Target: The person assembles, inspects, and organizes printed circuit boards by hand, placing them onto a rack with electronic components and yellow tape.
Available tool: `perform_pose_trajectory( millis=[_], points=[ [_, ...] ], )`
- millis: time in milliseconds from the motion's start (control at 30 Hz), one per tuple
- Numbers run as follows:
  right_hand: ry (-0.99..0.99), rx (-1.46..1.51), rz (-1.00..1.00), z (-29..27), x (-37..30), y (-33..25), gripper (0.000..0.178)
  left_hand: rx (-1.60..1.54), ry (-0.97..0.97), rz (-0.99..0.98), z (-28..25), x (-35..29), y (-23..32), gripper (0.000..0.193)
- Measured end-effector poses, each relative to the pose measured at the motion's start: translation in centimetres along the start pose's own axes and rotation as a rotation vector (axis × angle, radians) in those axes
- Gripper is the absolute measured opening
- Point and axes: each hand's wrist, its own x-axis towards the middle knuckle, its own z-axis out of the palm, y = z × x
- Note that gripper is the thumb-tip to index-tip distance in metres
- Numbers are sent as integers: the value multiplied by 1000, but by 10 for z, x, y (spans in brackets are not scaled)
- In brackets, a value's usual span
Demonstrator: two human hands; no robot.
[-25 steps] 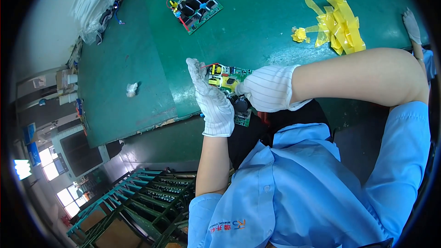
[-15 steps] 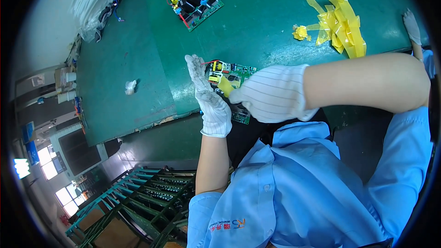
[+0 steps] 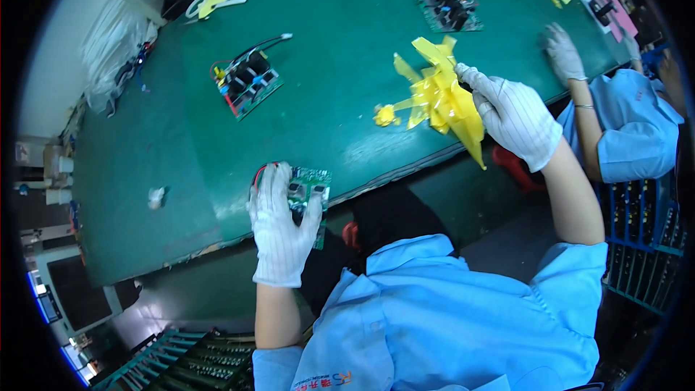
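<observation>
Evidently, yellow strips (image 3: pixel 438 94) already lie heaped on the table (image 3: pixel 326 116); the circuit board (image 3: pixel 320 182), at the near edge, shows none where exposed, any left underneath being hidden. The left hand (image 3: pixel 279 228) spreads over it, grip indeterminate; the right hand (image 3: pixel 517 117), well apart, extends to the heap, fingertips gathered, hold unclear.
</observation>
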Motion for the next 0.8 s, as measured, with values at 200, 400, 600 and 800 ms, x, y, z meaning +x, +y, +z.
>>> perform_pose_trajectory(
  millis=[200, 400, 600, 800],
  points=[
    [-163, 9, 220, 28, -11, 21, 41, 21, -62, 171, -13, -16, -12, 68],
    [-158, 45, 237, 45, -31, 41, 45, -86, -35, 140, -27, -12, -15, 78],
    [-348, 58, 228, 43, -31, 45, 51, -46, -96, 121, -20, -25, -20, 87],
    [-356, 165, 260, 51, -40, 52, 57, 4, -88, 145, -22, -22, -19, 85]
  ],
)
